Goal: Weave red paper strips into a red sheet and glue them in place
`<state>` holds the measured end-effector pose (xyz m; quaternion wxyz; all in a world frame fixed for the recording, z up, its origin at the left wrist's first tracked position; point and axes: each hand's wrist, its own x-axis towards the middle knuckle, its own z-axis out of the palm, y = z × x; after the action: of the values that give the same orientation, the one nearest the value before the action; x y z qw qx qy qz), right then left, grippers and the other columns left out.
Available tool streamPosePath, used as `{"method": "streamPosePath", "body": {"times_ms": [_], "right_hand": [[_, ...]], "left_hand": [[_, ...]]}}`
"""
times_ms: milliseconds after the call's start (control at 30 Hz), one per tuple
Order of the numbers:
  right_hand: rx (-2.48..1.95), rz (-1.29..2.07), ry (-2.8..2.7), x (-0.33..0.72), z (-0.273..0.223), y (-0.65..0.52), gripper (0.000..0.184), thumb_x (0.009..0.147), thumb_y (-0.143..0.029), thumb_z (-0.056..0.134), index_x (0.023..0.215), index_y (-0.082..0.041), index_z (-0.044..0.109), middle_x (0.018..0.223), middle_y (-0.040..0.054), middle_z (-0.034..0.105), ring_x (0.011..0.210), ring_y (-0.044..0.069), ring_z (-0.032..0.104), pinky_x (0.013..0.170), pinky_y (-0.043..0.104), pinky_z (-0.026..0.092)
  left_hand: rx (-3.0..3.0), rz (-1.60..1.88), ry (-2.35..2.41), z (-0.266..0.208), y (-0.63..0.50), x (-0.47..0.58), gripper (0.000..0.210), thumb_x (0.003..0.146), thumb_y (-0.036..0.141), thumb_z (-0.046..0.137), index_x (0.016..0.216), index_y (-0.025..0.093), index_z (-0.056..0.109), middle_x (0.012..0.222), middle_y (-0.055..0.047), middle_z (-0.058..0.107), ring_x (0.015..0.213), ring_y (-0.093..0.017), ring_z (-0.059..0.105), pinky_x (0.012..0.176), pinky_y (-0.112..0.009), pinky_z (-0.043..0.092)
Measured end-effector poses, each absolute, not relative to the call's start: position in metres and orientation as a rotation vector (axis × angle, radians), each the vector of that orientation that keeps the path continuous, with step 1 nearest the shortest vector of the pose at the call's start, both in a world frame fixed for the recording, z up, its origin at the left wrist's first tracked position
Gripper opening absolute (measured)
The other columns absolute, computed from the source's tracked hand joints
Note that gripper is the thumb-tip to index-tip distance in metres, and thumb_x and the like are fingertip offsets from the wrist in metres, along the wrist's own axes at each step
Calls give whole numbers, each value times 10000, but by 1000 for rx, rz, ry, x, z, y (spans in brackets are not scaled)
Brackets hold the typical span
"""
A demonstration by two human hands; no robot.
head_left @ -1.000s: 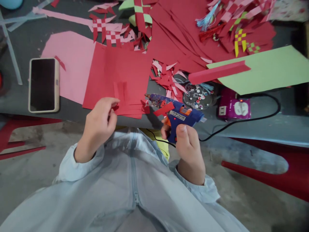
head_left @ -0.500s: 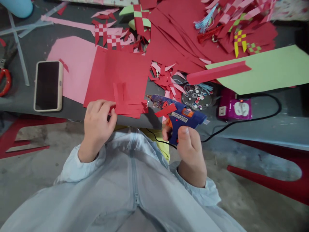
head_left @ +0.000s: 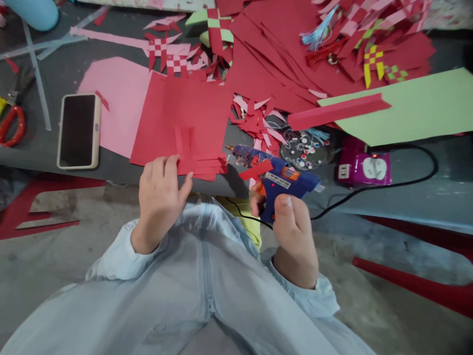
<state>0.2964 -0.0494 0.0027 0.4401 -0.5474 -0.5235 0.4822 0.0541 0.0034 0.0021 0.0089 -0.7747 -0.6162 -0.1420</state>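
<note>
My right hand grips a blue hot glue gun by its handle, its nozzle pointing left over the table edge. A short red paper strip lies across the gun's body. My left hand is open, fingers together and thumb apart, with its fingertips at the lower edge of the red paper sheets. Beside those fingers, several red paper strips lie stacked on the sheets, and a folded red strip stands upright there. Whether the fingertips touch the paper I cannot tell.
A phone and red-handled scissors lie at the left. Beyond the gun sit a dish of beads and a purple power socket with a black cord. Woven paper pieces and green card lie farther back.
My left hand has shifted a little right, and its fingers have straightened with the thumb spreading away. The right hand still holds the glue gun in place. The view has moved slightly.
</note>
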Motion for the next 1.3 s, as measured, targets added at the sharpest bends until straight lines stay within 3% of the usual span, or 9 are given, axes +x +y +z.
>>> {"method": "streamPosePath", "body": {"times_ms": [200, 433, 767, 967, 1133, 1300], "right_hand": [[-1352, 1174, -1301, 296, 4, -50, 491, 1055, -495, 358, 778, -258, 688, 697, 24, 645, 687, 197, 586, 706, 379, 441], [-1363, 1151, -1314, 298, 7, -52, 522, 1056, -491, 357, 713, -249, 668, 687, 23, 644, 659, 189, 571, 678, 375, 432], [-1381, 1164, -1305, 304, 6, -53, 517, 1044, -534, 344, 745, -254, 661, 699, 40, 646, 662, 203, 567, 664, 375, 436], [-1419, 1163, -1320, 304, 8, -52, 567, 1053, -528, 309, 707, -245, 657, 761, 52, 679, 735, 206, 602, 709, 369, 451], [-1350, 1186, -1276, 303, 4, -51, 457, 1054, -495, 354, 826, -260, 674, 714, 20, 666, 647, 187, 570, 664, 360, 431], [-1377, 1187, -1310, 303, 5, -47, 511, 1052, -505, 337, 742, -248, 652, 768, 42, 682, 731, 204, 596, 714, 366, 443]], "left_hand": [[-2395, -520, -1920, -6, 1, 58, 526, 967, 512, 527, 1294, 104, 583, 1152, -188, 680, 1079, -334, 611, 915, -454, 474], [-2535, -534, -1939, -4, 8, 54, 490, 953, 403, 529, 1381, 166, 514, 1307, -152, 651, 1221, -321, 578, 1069, -472, 415], [-2639, -430, -1929, 16, 31, 50, 448, 967, 377, 504, 1344, 141, 555, 1289, -156, 669, 1264, -335, 567, 1104, -516, 421], [-2784, -299, -1729, 38, 74, 46, 458, 948, 254, 471, 1381, 127, 550, 1359, -164, 645, 1310, -352, 549, 1135, -521, 427], [-2910, -218, -1661, 30, 103, 50, 555, 883, 144, 475, 1437, 126, 511, 1417, -151, 621, 1391, -334, 491, 1174, -512, 403], [-2890, -173, -1639, 24, 110, 56, 553, 895, 128, 452, 1443, 89, 507, 1393, -159, 640, 1362, -330, 518, 1161, -512, 412]]}}
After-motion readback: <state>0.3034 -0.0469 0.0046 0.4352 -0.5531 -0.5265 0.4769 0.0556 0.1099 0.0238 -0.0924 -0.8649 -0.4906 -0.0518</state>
